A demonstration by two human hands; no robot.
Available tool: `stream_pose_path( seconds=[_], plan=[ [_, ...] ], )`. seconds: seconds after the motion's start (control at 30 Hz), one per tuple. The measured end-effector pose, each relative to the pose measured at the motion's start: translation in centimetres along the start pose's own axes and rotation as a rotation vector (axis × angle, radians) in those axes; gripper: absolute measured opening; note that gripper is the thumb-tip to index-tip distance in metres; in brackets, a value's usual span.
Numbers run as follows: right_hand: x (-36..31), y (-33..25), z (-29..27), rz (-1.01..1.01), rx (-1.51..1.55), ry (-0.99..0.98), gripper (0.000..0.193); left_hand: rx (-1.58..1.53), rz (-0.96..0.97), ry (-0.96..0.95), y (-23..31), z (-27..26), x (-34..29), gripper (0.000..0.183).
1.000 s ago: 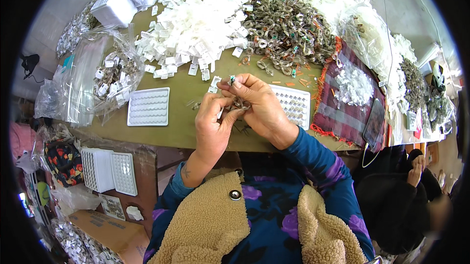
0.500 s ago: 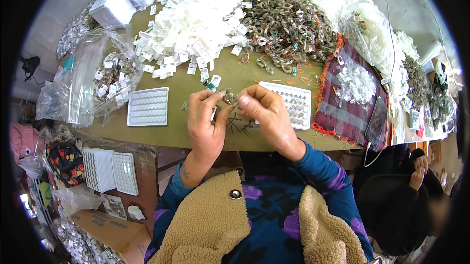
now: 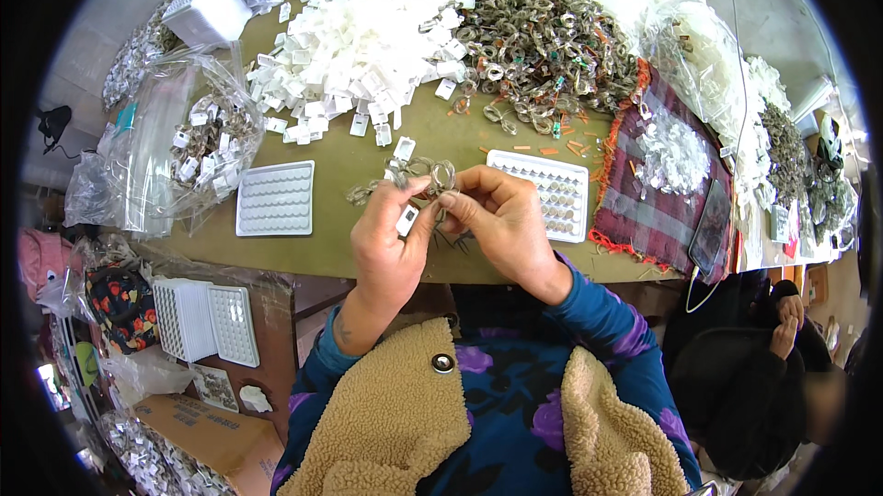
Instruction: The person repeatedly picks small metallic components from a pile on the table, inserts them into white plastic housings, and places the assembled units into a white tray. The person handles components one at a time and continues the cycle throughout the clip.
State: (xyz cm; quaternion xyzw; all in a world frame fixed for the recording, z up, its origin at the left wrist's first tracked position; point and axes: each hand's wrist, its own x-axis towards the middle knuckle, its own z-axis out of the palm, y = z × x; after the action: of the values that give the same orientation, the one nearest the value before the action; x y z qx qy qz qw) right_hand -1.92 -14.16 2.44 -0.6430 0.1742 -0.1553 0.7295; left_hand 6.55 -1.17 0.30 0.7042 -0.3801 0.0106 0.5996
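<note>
Both of my hands meet over the near middle of the table. Between them is a coiled, translucent grey-brown cable [image 3: 442, 174]. The fingers and thumb of my left hand [image 3: 384, 236] are closed on its left part. My right hand [image 3: 515, 234] pinches the lower right side of its loop. More looped strands stick out beyond my left fingers. A small white plastic piece [image 3: 406, 220] with a dark slot shows by my left thumb; whether it is held or lies on the table I cannot tell. Another white piece [image 3: 404, 148] lies just beyond my hands.
White trays flank my hands: the left one [image 3: 275, 200] has rows of hollows, the right one [image 3: 575, 185] holds small round parts. Beyond lie heaps of white pieces [image 3: 354, 45] and coiled cables [image 3: 543, 45]. A plaid cloth [image 3: 630, 211] and a phone [image 3: 708, 229] lie right.
My right fingers have come in from beside the cable and now pinch it. Its loop has opened out and stands higher. A green bit beyond my left hand no longer shows.
</note>
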Motion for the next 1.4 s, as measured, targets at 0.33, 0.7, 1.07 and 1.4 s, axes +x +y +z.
stream_pose_path(
  seconds=[0.33,0.7,1.07,1.4],
  plan=[
    [0.0,-0.3,-1.0,0.03,0.02,0.021,0.012,-0.565,-0.423,-0.092,1.4,-1.5,0.1,0.027],
    [-0.5,-0.4,-0.9,-0.012,-0.02,-0.075,0.012,-0.829,-0.538,-0.073,0.7,-1.9,0.1,0.027],
    [-0.4,-0.6,-0.9,0.067,-0.092,-0.162,0.019,-0.233,-0.176,-0.078,1.4,-1.3,-0.1,0.025],
    [-0.4,-0.9,-1.5,-0.041,-0.419,-0.189,0.016,0.088,0.15,-0.216,1.5,-1.6,0.5,0.036]
  ],
)
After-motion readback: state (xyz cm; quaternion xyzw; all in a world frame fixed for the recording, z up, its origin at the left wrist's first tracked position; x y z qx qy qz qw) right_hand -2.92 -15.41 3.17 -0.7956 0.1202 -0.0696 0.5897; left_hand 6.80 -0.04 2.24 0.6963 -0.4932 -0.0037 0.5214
